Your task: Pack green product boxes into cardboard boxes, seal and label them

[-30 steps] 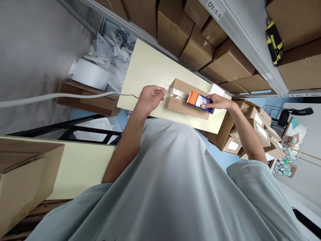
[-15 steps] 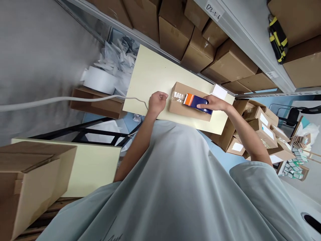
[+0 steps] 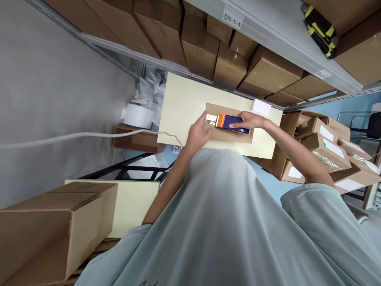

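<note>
Tape [image 3: 211, 118] partly covered the carton [image 3: 228, 136]; over it, the right hand [image 3: 250, 119] gripped the dispenser [image 3: 225, 121]; the left hand [image 3: 199, 135] blurred, grip unclear.

The left hand [image 3: 199, 135] is motion-blurred; its fingertip contact with the carton [image 3: 229, 135] cannot be determined. The right hand [image 3: 251, 119] covers part of the tape dispenser [image 3: 226, 122]. The left edge of view crops the near-left box [image 3: 86, 232]. The right shelf label [image 3: 323, 74] is illegible.
</note>
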A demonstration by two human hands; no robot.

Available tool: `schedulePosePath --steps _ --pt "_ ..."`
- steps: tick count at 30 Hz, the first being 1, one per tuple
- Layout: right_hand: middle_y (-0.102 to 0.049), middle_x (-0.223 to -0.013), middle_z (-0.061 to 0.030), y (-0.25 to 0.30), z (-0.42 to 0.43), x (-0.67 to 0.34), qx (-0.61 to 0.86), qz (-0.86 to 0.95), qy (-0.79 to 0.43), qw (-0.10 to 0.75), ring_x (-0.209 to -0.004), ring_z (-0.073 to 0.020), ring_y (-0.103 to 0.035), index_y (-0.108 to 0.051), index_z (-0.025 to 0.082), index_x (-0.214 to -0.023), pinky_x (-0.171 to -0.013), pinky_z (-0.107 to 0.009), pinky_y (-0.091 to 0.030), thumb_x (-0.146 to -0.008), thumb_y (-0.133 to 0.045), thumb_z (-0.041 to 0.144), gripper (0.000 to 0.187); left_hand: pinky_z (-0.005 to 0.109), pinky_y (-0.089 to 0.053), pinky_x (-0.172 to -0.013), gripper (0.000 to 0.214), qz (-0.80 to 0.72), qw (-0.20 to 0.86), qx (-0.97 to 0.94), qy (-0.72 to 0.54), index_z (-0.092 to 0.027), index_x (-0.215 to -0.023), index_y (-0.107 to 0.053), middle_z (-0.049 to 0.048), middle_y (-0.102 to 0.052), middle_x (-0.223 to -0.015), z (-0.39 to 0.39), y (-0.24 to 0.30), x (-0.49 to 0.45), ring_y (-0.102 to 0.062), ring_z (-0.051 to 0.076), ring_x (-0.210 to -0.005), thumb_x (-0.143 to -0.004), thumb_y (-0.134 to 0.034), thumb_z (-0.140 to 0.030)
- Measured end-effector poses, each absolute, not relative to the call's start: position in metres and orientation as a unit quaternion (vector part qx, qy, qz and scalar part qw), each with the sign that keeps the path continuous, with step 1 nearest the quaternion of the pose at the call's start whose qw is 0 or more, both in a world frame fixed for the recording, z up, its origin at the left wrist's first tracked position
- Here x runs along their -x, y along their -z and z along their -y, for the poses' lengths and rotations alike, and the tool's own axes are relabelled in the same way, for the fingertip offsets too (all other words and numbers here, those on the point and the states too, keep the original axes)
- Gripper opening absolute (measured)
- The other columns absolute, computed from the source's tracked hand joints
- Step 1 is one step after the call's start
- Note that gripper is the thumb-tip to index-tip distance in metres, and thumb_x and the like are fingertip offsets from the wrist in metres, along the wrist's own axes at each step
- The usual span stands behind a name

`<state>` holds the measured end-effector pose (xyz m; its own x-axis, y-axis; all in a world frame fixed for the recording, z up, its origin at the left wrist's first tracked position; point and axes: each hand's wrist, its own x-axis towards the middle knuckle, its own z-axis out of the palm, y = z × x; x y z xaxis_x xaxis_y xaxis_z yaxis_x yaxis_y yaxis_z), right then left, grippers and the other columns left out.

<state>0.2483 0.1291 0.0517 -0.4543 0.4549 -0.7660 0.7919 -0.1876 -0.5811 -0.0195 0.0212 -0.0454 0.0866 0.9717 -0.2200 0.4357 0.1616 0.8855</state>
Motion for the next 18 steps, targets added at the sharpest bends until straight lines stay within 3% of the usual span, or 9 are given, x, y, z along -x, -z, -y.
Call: schedulePosePath --steps 3,5,12,18 --pt "-0.071 -0.066 -0.0013 -0.051 -0.128 -0.249 -0.492 -0.613 0.604 0.131 -0.056 -0.0138 -0.06 -0.067 0.019 -0.075 -0.054 -0.026 -0.046 -0.07 -0.091 0.084 0.069 0.062 -0.019 -0.142 0.134 -0.57 0.416 -0.686 -0.178 -0.003 -0.178 -0.025 0.0304 -0.015 -0.186 -0.016 0.044 0.0 -0.011 0.047 -0.176 -0.08 -0.089 -0.068" --pt "-0.071 -0.065 -0.002 -0.053 -0.128 -0.25 -0.491 -0.597 0.621 0.128 -0.055 -0.014 -0.06 -0.066 0.02 -0.072 -0.053 -0.027 -0.048 -0.068 -0.094 0.083 0.069 0.065 -0.009 -0.142 0.145 -0.582 0.37 -0.713 -0.129 0.002 -0.178 -0.018 0.0335 -0.006 -0.185 -0.013 0.045 -0.011 0.001 0.048 -0.176 -0.077 -0.089 -0.074" --pt "-0.069 -0.059 -0.0028 -0.06 -0.129 -0.248 -0.476 -0.557 0.664 0.149 -0.056 -0.019 -0.067 -0.068 0.021 -0.068 -0.055 -0.03 -0.054 -0.057 -0.104 0.075 0.066 0.063 -0.01 -0.142 0.131 -0.6 0.315 -0.731 -0.077 0.001 -0.179 -0.015 0.0344 -0.006 -0.185 -0.009 0.044 -0.019 0.0 0.044 -0.176 -0.091 -0.073 -0.077" --pt "-0.07 -0.062 -0.0046 -0.069 -0.138 -0.291 -0.483 -0.565 0.641 0.192 -0.06 -0.0211 -0.069 -0.071 0.02 -0.069 -0.057 -0.033 -0.056 -0.056 -0.102 0.079 0.068 0.063 -0.009 -0.142 0.138 -0.599 0.312 -0.735 -0.055 0.006 -0.177 -0.015 0.0379 -0.004 -0.183 -0.011 0.043 -0.019 0.0 0.046 -0.176 -0.087 -0.077 -0.08"
